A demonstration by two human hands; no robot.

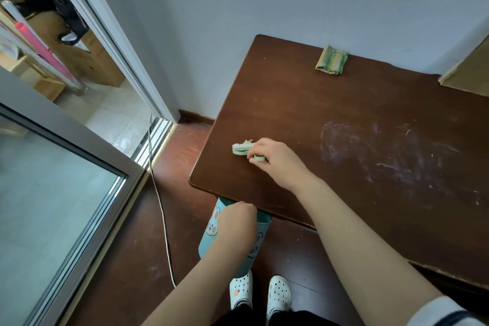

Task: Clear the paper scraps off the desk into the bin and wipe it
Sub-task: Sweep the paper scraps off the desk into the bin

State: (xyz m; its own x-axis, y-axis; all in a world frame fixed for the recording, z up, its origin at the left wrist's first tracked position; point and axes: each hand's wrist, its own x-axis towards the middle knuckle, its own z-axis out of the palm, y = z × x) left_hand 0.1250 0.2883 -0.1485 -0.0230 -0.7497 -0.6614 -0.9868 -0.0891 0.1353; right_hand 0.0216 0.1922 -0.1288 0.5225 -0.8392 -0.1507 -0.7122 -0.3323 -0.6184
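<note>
My right hand [272,157] grips a small green brush [242,148] with white bristles near the left edge of the dark wooden desk [344,114]. A few pale paper scraps [248,140] sit against the bristles. My left hand [236,219] holds a light blue bin [211,233] with cartoon bears, tilted under the desk's near left corner. A folded green and yellow striped cloth [331,60] lies at the back of the desk by the wall. White smears [383,151] mark the desk's middle.
A cardboard sheet [468,71] lies at the desk's far right corner. A white cable [161,206] runs across the wooden floor to the left. A glass sliding door [58,193] stands on the left. My feet in white clogs [260,294] stand below the bin.
</note>
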